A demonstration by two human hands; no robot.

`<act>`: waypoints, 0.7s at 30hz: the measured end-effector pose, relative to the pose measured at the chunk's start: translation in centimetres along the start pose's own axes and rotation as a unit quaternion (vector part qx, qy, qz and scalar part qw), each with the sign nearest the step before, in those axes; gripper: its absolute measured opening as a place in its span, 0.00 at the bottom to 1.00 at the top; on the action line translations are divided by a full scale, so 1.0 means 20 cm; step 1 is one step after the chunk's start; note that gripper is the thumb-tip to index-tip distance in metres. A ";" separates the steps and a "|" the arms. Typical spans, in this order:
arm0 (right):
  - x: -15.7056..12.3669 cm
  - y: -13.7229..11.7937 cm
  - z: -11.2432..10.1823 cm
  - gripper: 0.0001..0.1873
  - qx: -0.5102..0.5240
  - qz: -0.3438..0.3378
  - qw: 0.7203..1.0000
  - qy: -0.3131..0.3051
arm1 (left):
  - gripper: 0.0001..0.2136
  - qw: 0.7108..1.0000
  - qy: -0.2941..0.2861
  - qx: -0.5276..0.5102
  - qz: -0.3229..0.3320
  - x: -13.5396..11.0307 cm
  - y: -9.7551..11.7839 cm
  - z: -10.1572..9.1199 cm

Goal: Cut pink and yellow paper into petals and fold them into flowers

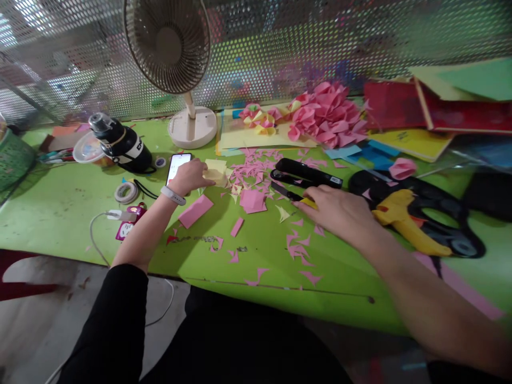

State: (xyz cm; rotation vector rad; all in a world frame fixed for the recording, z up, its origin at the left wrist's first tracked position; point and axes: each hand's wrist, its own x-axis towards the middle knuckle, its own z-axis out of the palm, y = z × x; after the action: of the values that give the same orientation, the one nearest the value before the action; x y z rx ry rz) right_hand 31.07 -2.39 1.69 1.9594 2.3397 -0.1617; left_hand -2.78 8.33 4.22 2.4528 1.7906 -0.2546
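1. My left hand [191,176] is beside the phone [176,166], fingers partly curled at the yellow paper slips [216,170]; I cannot tell whether they pinch any.
2. My right hand [334,205] has its fingers bent closed around the yellow handle of a dark-bladed cutting tool [287,192], just below the black stapler [308,172].
3. Much looks done: a big heap of curved pink paper petals [324,117] lies at the back of the green table [60,213], with a few pink and yellow flowers [264,124] beside it.
4. Cutting is well advanced, I judge, since pink scraps [254,166] are strewn between my hands and nearer me.
5. Some paper seems left: the pink squares [253,201] and a pink strip [196,211] lie flat, unshaped, alongside those yellow slips.
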 end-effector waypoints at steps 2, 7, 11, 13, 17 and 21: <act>0.00 0.00 -0.01 0.22 -0.003 0.006 1.000 -0.005 | 0.24 1.000 -0.007 -0.003 0.003 0.00 -0.01 -0.02; 0.00 0.01 -0.01 0.23 -0.003 0.002 1.000 0.000 | 0.17 0.999 -0.020 -0.032 0.014 0.02 -0.02 -0.06; 0.00 0.01 0.00 0.22 -0.003 -0.002 1.000 0.006 | 0.13 0.998 -0.005 -0.055 -0.006 0.04 -0.05 -0.04; 0.00 0.01 0.01 0.22 -0.005 -0.001 1.000 0.006 | 0.12 0.998 0.005 -0.055 -0.014 0.05 -0.05 -0.04; 0.00 0.01 -0.01 0.21 0.008 -0.014 1.000 0.020 | 0.12 0.996 0.067 -0.051 -0.024 -0.01 -0.01 -0.08; -0.03 -0.03 -0.05 0.23 0.075 -0.046 0.990 0.111 | 0.15 0.981 0.181 -0.064 0.027 -0.17 0.18 -0.13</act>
State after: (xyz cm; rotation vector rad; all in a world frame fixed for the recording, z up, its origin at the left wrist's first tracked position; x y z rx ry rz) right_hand 30.52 -2.93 2.71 2.0324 2.6328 -0.1364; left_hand -0.20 4.48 7.40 2.5760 1.7910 0.3246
